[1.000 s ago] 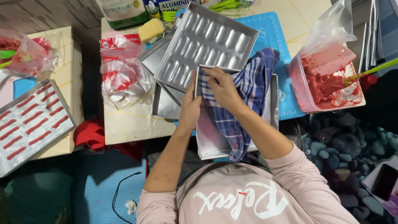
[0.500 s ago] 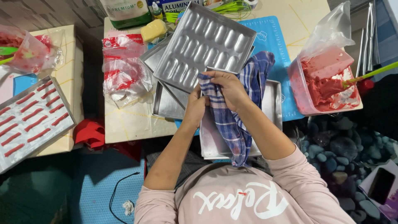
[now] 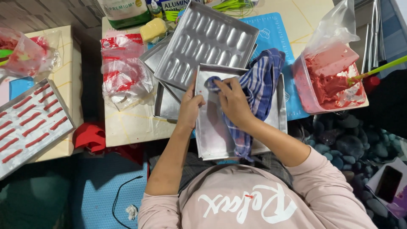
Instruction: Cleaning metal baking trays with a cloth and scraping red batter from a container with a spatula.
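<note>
two hands (image 3: 232, 101) — one cloth (image 3: 258, 85), one tub (image 3: 328, 80)

Dull metal tray (image 3: 214, 135), woven checked cloth (image 3: 263, 80), glossy plastic tub (image 3: 302, 91)

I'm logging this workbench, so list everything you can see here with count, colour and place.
flat metal tray: one, silver, table edge in front of the person
checked cloth: one, blue and white, draped over the flat tray
moulded baking tray: one, silver, tilted on other pans behind the flat tray
tub of red batter: one, pink, right of the table, bag-lined
green spatula: one, standing in the tub
blue mat: one, under the trays
tray of red strips: one, silver, far left
plastic bags: a bunch, clear with red, left on the table
butter block: one, yellow, top
left hand: steadies the flat tray's left rim
right hand: presses the cloth into the tray
</note>
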